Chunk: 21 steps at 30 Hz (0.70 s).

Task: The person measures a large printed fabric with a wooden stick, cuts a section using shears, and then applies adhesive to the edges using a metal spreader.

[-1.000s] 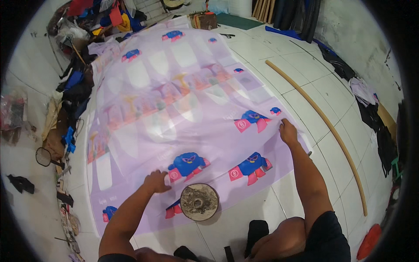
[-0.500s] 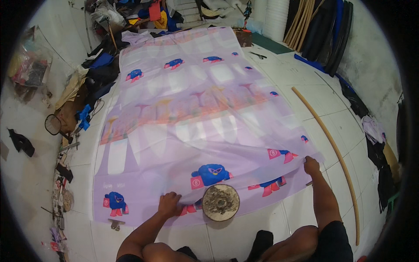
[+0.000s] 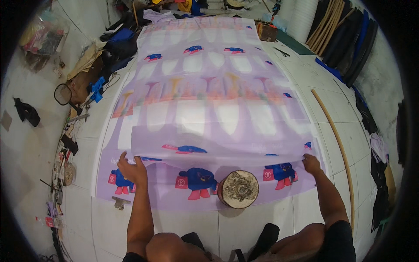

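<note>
A long lilac printed fabric sheet [image 3: 166,115] with blue cartoon figures lies spread over the tiled floor. Its upper layer is folded back near me, with a loose edge running between my hands. My left hand [image 3: 133,170] is at the left corner of that edge, thumb and fingers apart. At the right end, my right hand [image 3: 311,164] is closed with the edge pinched in its fingers. A round weight [image 3: 239,189], with a rough, concrete-like top, stands on the near margin of the sheet. A metal clip [image 3: 120,202] sits at the near left edge.
A wooden pole [image 3: 335,126] lies along the right side. Scissors [image 3: 282,52] rest beyond the sheet's far right. Along the left wall are a round racket-like thing [image 3: 63,94] and assorted clutter. Cardboard tubes [image 3: 325,26] and dark rolls [image 3: 355,48] lean at the back right.
The loose upper edge has been drawn away from me, uncovering the near figures. My left hand has moved left and forward, its fingers now spread. My right hand stays gripping the edge.
</note>
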{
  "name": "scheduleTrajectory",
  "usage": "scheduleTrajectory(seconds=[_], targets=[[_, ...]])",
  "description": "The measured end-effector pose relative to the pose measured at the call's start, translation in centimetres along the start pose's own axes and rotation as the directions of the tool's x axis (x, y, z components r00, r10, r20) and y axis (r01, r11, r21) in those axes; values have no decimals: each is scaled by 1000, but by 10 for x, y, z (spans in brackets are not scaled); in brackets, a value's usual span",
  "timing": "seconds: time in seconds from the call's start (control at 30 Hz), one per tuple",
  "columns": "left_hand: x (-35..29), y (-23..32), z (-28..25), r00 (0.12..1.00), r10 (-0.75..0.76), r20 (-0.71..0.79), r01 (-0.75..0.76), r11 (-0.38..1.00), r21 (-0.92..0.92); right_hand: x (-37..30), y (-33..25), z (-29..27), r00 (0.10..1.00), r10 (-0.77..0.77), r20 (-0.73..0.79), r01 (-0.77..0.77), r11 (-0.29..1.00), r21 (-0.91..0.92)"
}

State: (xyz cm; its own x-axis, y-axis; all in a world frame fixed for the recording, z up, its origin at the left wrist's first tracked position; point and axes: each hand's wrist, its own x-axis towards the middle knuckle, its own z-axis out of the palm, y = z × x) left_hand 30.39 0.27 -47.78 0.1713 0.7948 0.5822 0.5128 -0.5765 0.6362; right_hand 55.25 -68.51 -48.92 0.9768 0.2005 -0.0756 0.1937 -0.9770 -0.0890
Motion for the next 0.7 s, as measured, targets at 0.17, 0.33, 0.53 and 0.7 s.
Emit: scheduleTrajectory(seconds=[0.17, 0.33, 0.53, 0.7], targets=[[-45, -66, -2, 38, -563, 826, 998, 66, -1, 11, 8, -5, 994, 113, -17, -113, 993, -41], [-56, -7, 0, -27, -263, 964, 984, -179, -21, -12, 27, -20, 956, 275, 103, -250, 947, -202], [1, -34, 32, 519, -287, 805, 807, -143, -572, -17, 23, -27, 936, 339, 91, -311, 922, -230], [64, -69, 29, 677, -398, 619, 575, -238, -782, -13, 32, -27, 912, 402, 78, -365, 884, -291]])
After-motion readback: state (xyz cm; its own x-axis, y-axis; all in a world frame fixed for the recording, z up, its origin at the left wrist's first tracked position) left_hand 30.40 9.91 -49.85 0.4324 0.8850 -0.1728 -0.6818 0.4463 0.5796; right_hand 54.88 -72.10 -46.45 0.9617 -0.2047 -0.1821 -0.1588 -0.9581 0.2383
